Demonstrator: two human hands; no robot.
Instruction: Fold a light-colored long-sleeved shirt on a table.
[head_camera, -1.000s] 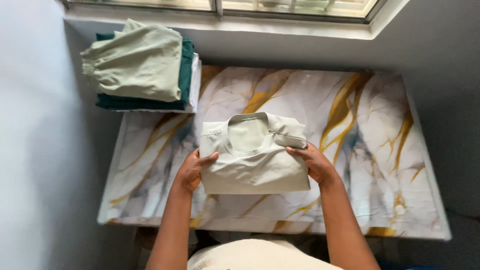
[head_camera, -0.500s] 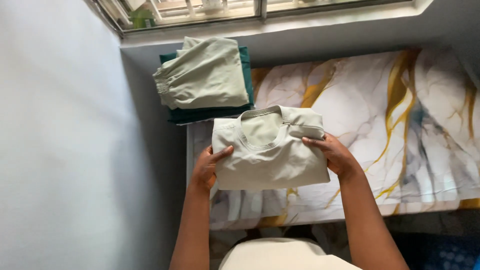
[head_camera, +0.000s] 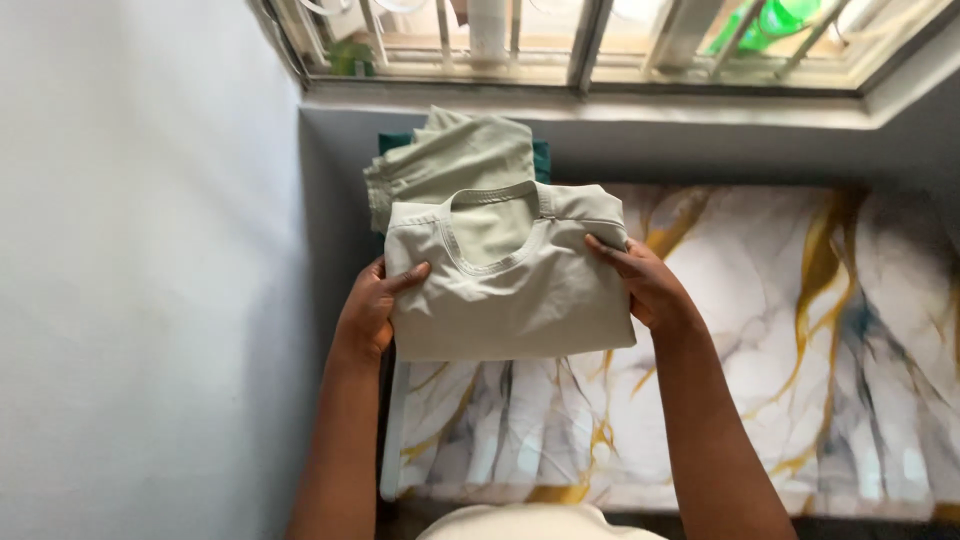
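Note:
A folded pale sage-green top (head_camera: 510, 285) with a round neckline is held flat in the air between both my hands. My left hand (head_camera: 372, 308) grips its left edge and my right hand (head_camera: 642, 284) grips its right edge. The top hovers over the near part of a stack of folded clothes (head_camera: 455, 155) at the table's far left corner. That stack has a pale green garment on top and a dark green one beneath, mostly hidden by the held top.
A table with a white, gold and grey marbled cover (head_camera: 760, 340) stretches to the right. A pale wall (head_camera: 140, 260) stands close on the left. A barred window (head_camera: 600, 40) runs along the back above a grey sill.
Both hands have carried the folded top from the table's middle to the far left, over the stack of clothes. The camera view has turned left with it.

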